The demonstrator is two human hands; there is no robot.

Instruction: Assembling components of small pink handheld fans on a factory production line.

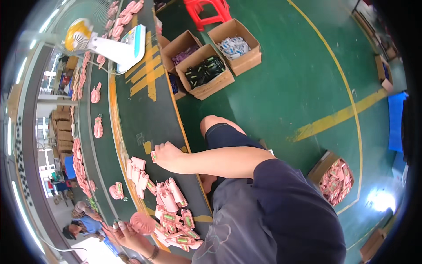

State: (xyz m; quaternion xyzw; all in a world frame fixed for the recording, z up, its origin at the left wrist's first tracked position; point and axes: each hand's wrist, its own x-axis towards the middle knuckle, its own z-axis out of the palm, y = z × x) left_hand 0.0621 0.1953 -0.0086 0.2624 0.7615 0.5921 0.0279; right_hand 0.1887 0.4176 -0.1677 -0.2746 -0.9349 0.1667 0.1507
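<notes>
Left hand [131, 240] curled round pink fan [142, 223], beside pink pile [176, 226] on worktop [151, 119]. Right hand [170, 157] closed on small pink part [154, 156]. Pile between hands. White fan [116, 52], boxes [211, 89] farther off.

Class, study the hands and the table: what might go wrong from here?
The pink parts lie loosely heaped near the table edge, so one might slide off. The left hand has a round pink fan at its fingers, which could slip. The right hand is close to the heap and might knock pieces.
</notes>
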